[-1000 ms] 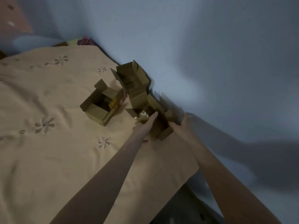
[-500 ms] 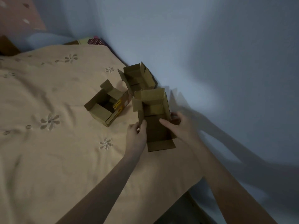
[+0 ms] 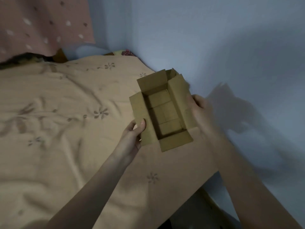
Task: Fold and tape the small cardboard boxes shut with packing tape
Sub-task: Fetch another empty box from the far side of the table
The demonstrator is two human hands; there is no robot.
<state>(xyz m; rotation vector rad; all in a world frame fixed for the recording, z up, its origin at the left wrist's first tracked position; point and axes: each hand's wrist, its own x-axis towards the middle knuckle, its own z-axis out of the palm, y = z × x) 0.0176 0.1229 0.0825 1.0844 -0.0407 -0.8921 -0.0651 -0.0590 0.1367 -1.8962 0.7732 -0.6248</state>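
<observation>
Holding cardboard box [image 3: 162, 111] lifted nearer than before, flaps open; both hands gripping sides: left [image 3: 132, 138], right [image 3: 198, 109].

Bare forearms, no sleeves

box [image 3: 162, 111] over bedsheet [image 3: 66, 129], between hands

Dim, bluish light; slight motion blur
</observation>
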